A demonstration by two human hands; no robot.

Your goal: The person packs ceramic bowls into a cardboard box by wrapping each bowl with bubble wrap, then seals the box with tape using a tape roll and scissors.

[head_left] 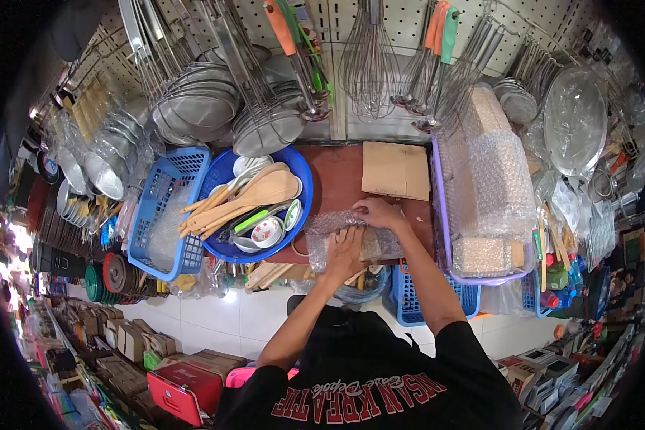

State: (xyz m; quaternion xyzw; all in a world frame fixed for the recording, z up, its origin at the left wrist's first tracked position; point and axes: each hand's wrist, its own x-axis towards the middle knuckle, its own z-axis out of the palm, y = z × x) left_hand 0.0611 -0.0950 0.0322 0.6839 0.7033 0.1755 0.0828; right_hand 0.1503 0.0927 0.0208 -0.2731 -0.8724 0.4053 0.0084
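On the red-brown shelf top [337, 172], a sheet of bubble wrap [319, 244] lies around a small box-like item [370, 247]. My left hand [345, 251] rests flat on the wrapped item with its fingers spread. At the wrap's upper edge is my right hand [378, 213], its fingers pinched on the plastic. A flat brown cardboard piece [395, 170] lies just beyond my right hand. To the left stands a round blue basin [304, 208] holding wooden spatulas [265, 192] and small bowls [267, 232].
A purple basket [441, 215] of bubble-wrapped boxes [491, 179] stands right. At left is a light blue basket [166, 215]. Whisks [371, 64] and strainers [197, 107] hang above. Below the shelf are a blue crate [408, 297] and a red case [174, 393].
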